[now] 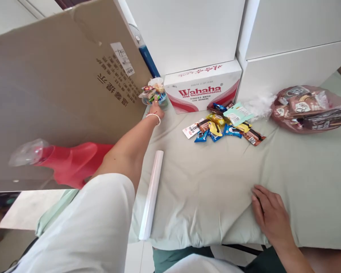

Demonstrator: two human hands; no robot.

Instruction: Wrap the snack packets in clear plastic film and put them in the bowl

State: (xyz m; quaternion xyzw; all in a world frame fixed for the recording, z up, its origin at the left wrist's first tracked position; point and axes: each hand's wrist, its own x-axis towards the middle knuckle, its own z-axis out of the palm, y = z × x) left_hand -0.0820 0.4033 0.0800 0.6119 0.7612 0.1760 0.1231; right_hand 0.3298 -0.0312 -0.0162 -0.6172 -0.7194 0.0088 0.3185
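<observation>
My left hand (155,109), with a bead bracelet and a red cord at the wrist, reaches far forward to a clear plastic tub (163,103) full of small wrapped snacks (152,91). Its fingers are closed at the tub's near rim; part of the grip is hidden behind the hand. The tub stands between a large cardboard panel and a white carton. My right hand (271,214) rests on the greenish tablecloth (210,178) near the front edge, fingers loosely bent and apart, holding nothing.
A Wahaha water carton (201,89) stands at the back. Before it lies a pile of wrapped snacks (216,127); a reddish bag of packets (312,110) is at right. A pale roll (152,195) lies near the front left. A red plastic object (74,159) is beside the cardboard panel (65,87).
</observation>
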